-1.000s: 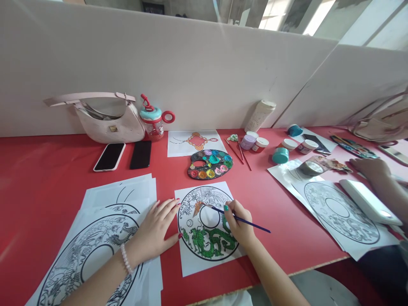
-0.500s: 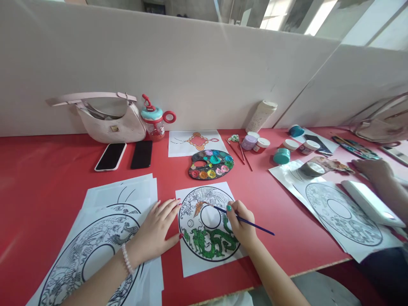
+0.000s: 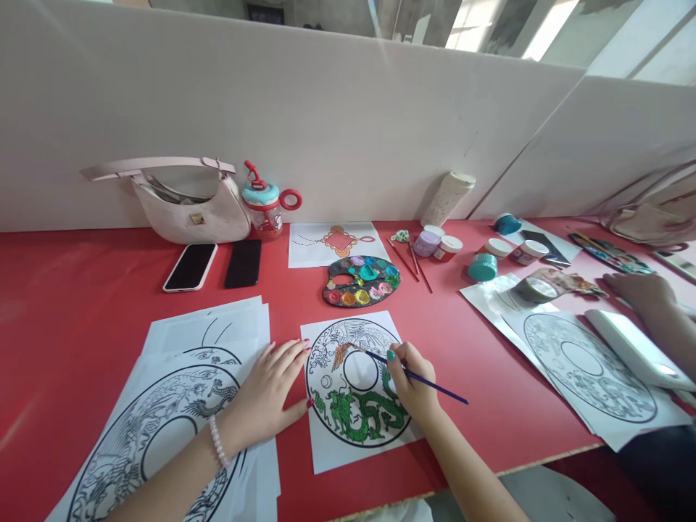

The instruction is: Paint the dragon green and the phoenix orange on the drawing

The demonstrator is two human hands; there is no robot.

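Observation:
A dark blue paintbrush is pinched in my right hand, its tip touching the drawing near an orange-brown painted bird. This drawing is a round line design on white paper, with a green dragon along its lower half and mostly unpainted lines above. My left hand lies flat with fingers spread, fingertips and thumb on the sheet's left edge. Under that wrist and forearm sits a stack of printed sheets with a larger round design. Beyond the drawing rests a black paint palette with several colours in its wells.
Along the back stand a pink handbag, a cup with a straw and a pale bottle. Two phones, loose brushes and paint jars lie nearer. At right, another person's hand rests beside more sheets.
Hardly anything differs; the whole view has shifted slightly. Both hands keep their places, and the brush tip stays by the orange-brown bird.

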